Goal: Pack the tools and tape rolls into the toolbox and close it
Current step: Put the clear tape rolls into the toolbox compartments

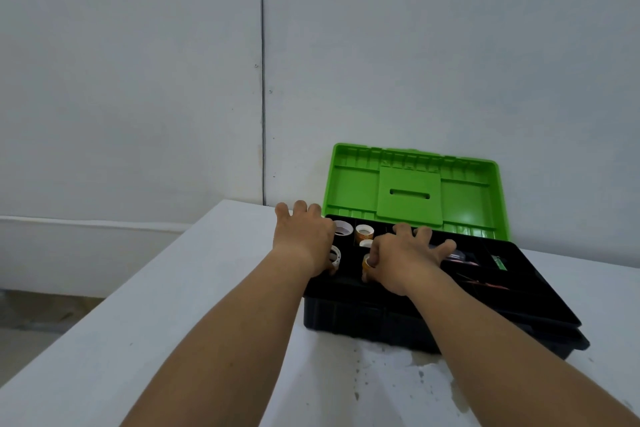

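- Leftmost, the left hand (302, 237) lies flat with fingers spread over the left end of the toolbox (398, 319); it pinches nothing, and a white tape roll (335, 256) stands just beside its thumb side.
- Next along, two more rolls sit in the tray's back compartments: a white one (343, 228) and an orange-printed roll (364, 231).
- Further right, the right hand (401, 258) rests on the black tray (519, 291), its thumb and a finger closed on an orange tape roll (366, 262) over a front compartment, the other fingers fanned out.
- Rightward, thin tools, too dark to name, lie in the long compartments.
- Behind, the green lid (412, 189) stands upright against the wall.
- Packing looks nearly finished: this roll seems to be going into its slot.
- Next, I judge, the roll must be released, both hands cleared from the tray, and the lid swung forward and down.
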